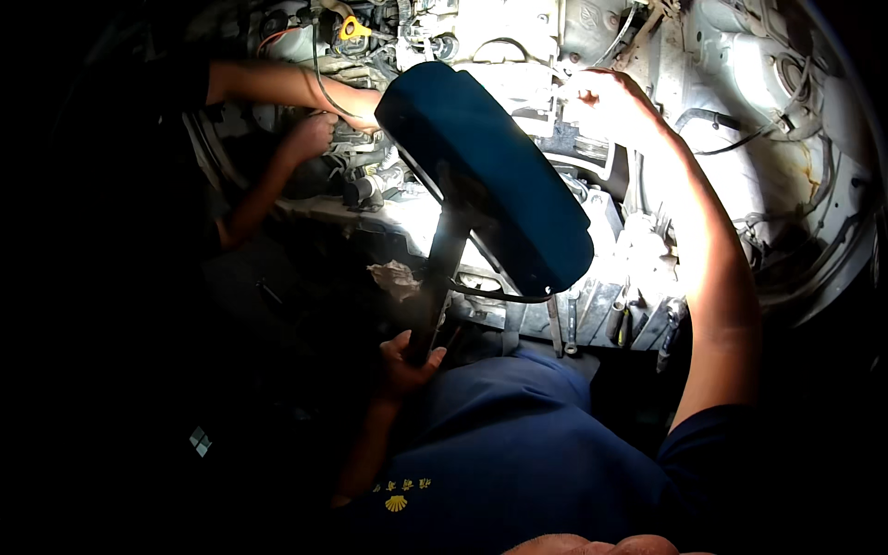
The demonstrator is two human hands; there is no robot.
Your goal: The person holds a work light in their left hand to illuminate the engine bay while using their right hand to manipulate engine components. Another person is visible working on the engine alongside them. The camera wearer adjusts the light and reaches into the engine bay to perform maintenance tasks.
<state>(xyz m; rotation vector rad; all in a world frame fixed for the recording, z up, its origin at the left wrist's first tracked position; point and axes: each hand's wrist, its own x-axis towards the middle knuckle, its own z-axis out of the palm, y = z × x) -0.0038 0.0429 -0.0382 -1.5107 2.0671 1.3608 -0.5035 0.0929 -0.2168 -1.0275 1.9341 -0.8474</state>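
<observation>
My left hand (pixel 407 368) is wrapped round the dark handle of a work lamp (pixel 495 180). The lamp's wide, rounded dark-blue back slants across the middle of the view, and its light falls on the engine bay. Beyond it my right arm stretches over the bay. At its end my right hand (pixel 601 100) has its fingers bent together beside the pale engine part (pixel 509 55). Glare washes out the fingertips, so what they pinch does not show. The lamp hides part of the engine behind it.
Another person's arms reach in from the left, one hand in a fist (pixel 310 137), the other behind the lamp. Wrenches (pixel 572 324) and screwdrivers (pixel 617 319) lie along the front edge, near a crumpled rag (pixel 396 277). A yellow-orange cap (pixel 352 30) and hoses (pixel 708 118) stand out.
</observation>
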